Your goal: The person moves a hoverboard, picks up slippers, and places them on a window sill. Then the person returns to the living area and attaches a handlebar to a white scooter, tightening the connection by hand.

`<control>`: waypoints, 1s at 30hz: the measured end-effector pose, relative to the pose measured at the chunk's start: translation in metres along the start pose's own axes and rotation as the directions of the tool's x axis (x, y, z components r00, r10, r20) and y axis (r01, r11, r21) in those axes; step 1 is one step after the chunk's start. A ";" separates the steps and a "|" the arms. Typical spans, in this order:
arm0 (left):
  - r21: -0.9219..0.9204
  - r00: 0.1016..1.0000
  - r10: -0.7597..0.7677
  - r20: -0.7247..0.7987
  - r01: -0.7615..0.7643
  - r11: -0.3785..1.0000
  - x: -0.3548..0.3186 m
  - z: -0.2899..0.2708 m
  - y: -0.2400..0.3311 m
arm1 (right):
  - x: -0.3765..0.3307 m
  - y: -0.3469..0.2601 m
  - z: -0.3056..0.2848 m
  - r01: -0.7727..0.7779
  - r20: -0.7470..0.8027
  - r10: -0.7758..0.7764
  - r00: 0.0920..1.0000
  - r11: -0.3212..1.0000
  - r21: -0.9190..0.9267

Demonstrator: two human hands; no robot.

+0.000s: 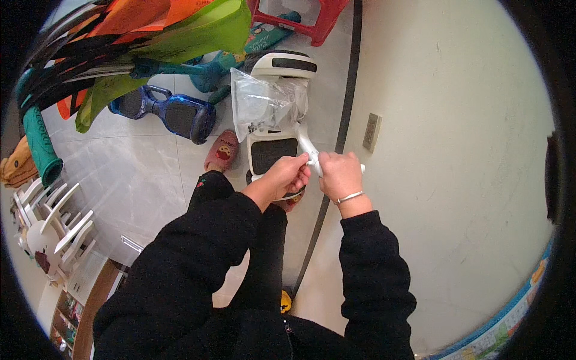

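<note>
A white curved handle [308, 144] rises beside a white self-balancing scooter [244, 180] with black foot pads. My right hand [339, 174] is wrapped round the handle's upper end, and a white tip sticks out past the fingers. Against the left side of the handle, my left hand [289, 175] is closed, thumb and forefinger pinching at it; its other fingers are curled in. Whether a small part sits in that pinch is hidden. A clear plastic bag [262, 103] covers the middle of the scooter and the lower part of the handle.
Close on the right is a pale wall with a socket plate [372, 132]. To the left lie a blue hoverboard [174, 114] and a teal child's scooter [210, 77], beneath orange and green fabric [198, 36]. A red stool [318, 27] stands ahead; white chairs [60, 222] are far left.
</note>
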State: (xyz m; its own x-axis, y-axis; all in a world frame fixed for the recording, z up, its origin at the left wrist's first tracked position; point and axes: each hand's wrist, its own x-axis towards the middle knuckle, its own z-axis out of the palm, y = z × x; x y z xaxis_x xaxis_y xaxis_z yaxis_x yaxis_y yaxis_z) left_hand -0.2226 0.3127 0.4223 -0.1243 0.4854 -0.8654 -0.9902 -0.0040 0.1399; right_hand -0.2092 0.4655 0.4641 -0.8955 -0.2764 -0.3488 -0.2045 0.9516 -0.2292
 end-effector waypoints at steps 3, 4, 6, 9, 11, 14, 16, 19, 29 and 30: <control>-0.036 0.998 0.009 0.059 -0.007 0.999 -0.001 -0.004 0.000 | 0.000 -0.003 0.002 -0.019 -0.025 0.019 1.000 1.000 0.011; -0.026 0.998 0.033 0.050 -0.032 0.999 -0.001 -0.004 -0.001 | -0.001 -0.004 0.002 -0.021 -0.027 0.022 0.999 1.000 0.018; -0.005 0.997 0.077 0.032 -0.077 0.997 -0.002 -0.006 0.000 | 0.001 -0.007 0.001 -0.034 -0.039 0.034 0.999 0.999 0.025; 0.164 0.968 0.251 0.015 -0.250 0.954 -0.003 -0.010 0.000 | 0.003 -0.010 -0.002 -0.036 -0.043 0.036 0.998 0.999 0.003; 0.362 0.903 0.428 0.035 -0.411 0.837 -0.002 -0.014 -0.002 | 0.003 -0.012 -0.003 -0.034 -0.054 0.035 0.998 0.999 0.006; 0.656 0.768 0.636 0.071 -0.517 0.550 0.003 -0.017 -0.006 | 0.004 -0.014 -0.003 -0.046 -0.044 0.046 0.998 0.999 0.002; 0.825 0.622 0.770 0.143 -0.505 0.255 0.005 -0.015 -0.006 | 0.003 -0.013 -0.002 -0.053 -0.031 0.053 0.998 0.999 -0.005; 0.891 0.691 0.716 0.095 -0.379 0.248 0.003 -0.009 -0.002 | 0.003 -0.012 0.000 -0.060 -0.027 0.060 0.998 0.998 -0.022; 0.547 0.641 0.759 0.116 -0.679 0.489 -0.009 -0.012 -0.003 | 0.003 -0.012 -0.001 -0.049 -0.046 0.048 0.998 0.999 -0.014; 0.587 0.652 0.750 0.112 -0.652 0.479 -0.009 -0.013 -0.004 | 0.003 -0.013 -0.001 -0.047 -0.050 0.046 0.998 0.999 -0.018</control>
State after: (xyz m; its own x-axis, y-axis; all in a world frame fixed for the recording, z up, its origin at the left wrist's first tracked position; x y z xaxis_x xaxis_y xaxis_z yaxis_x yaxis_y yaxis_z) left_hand -0.2186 0.2969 0.4233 -0.8163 0.4117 -0.4051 -0.3555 0.1947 0.9142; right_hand -0.2098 0.4523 0.4671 -0.9225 -0.2254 -0.3133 -0.1694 0.9658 -0.1962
